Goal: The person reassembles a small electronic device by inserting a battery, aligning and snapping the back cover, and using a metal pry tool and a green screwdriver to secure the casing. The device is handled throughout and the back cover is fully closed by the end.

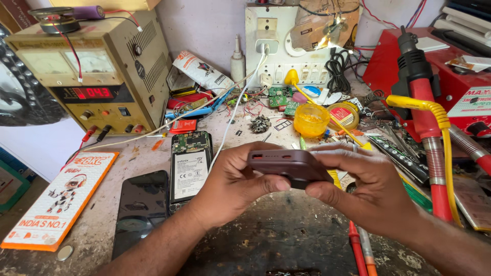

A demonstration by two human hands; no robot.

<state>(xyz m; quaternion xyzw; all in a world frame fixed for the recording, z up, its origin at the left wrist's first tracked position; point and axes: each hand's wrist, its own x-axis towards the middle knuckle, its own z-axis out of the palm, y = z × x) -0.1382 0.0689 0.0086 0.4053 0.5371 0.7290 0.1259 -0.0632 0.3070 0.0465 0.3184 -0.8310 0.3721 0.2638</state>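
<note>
Both my hands hold a small dark maroon box-shaped device point(289, 164) with rounded corners and ports on its near edge, raised above the worn workbench point(286, 235). My left hand point(232, 186) grips its left end, thumb pressed along the underside. My right hand point(371, 191) wraps the right end from behind, fingers over the top. Just left of my hands lies an opened phone point(190, 164) showing its battery and circuit board, and beside that a black phone screen point(142, 207) lying flat.
A beige bench power supply point(94, 71) with a red digit display stands at back left. A white wall socket panel point(286, 43), yellow cup point(311, 120), red hot-air station point(434, 66) with its handle, several circuit boards, screwdrivers point(360, 250) and an orange-and-white box point(59, 199) crowd the bench.
</note>
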